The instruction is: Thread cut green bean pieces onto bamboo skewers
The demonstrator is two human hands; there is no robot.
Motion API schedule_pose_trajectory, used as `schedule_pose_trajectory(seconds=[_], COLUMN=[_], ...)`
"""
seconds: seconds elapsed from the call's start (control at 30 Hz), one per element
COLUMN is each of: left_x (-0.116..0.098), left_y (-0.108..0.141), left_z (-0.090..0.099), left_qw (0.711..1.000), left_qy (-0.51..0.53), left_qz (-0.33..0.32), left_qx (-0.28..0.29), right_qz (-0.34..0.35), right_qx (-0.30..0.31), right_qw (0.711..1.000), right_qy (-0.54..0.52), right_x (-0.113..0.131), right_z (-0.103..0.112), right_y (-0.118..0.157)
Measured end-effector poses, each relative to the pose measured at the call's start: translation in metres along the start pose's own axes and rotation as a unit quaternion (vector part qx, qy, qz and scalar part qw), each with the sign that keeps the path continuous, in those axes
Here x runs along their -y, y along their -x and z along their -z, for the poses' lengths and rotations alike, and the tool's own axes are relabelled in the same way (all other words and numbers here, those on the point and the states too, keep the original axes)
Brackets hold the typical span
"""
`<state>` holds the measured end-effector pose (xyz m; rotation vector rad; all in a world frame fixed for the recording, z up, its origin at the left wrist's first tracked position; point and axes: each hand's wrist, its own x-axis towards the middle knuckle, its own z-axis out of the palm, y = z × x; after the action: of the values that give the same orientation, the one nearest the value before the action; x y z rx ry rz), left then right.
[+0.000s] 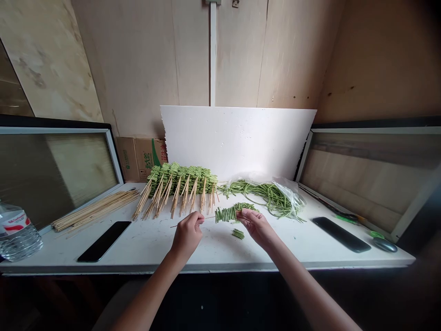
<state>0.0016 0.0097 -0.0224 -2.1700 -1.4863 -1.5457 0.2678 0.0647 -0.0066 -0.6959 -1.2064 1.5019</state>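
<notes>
Above the tabletop (pixel 213 252) near its front edge, a bamboo skewer (pixel 209 217) of cut green beans (pixel 225 214) runs from the left hand (pixel 188 232), pinching its bare length, to the right hand (pixel 255 224), pinching the beans' right end.

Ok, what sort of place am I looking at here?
Likely a small, makeshift food-preparation corner: a skewer of cut beans is held over a white table, where stacked bean skewers and bare sticks lie.

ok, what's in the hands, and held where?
A skewer of green bean pieces: left hand grips its bare length, right hand pinches at the bean-loaded end.
</notes>
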Motion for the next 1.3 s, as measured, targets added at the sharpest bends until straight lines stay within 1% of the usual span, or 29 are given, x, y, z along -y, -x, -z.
schedule_pose_trajectory(seconds=[0.23, 0.43, 0.57, 0.77, 0.93, 1.1, 1.2, 1.3], left_x=[-0.004, -0.005, -0.005, -0.002, 0.0, -0.003, -0.002, 0.003], left_y=[0.0, -0.001, 0.0, 0.002, 0.003, 0.003, 0.002, 0.0], left_z=[0.002, 0.003, 0.001, -0.001, -0.002, -0.001, 0.0, 0.002], left_qw=[1.0, 0.998, 0.997, 0.997, 0.997, 0.997, 0.998, 0.999], left_qy=[-0.018, -0.039, -0.053, -0.056, -0.056, -0.055, -0.036, -0.023], left_qz=[-0.013, -0.04, -0.057, -0.054, -0.052, -0.059, -0.044, -0.022], left_qx=[0.008, -0.009, -0.014, -0.018, -0.014, -0.006, -0.009, -0.021], right_qz=[0.007, 0.015, 0.013, 0.031, 0.03, 0.027, 0.015, 0.003], right_qx=[-0.035, -0.036, -0.041, -0.058, -0.068, -0.059, -0.049, -0.031], right_qw=[0.999, 0.999, 0.999, 0.997, 0.996, 0.996, 0.997, 0.998], right_qy=[0.007, 0.022, 0.021, 0.045, 0.05, 0.06, 0.054, 0.056], right_x=[0.0, -0.003, -0.004, -0.005, -0.01, -0.012, -0.009, 0.0], right_z=[-0.001, 0.001, -0.002, -0.012, -0.014, -0.017, -0.019, -0.017], right_y=[0.0, 0.0, 0.002, 0.007, 0.007, 0.008, 0.009, 0.009])
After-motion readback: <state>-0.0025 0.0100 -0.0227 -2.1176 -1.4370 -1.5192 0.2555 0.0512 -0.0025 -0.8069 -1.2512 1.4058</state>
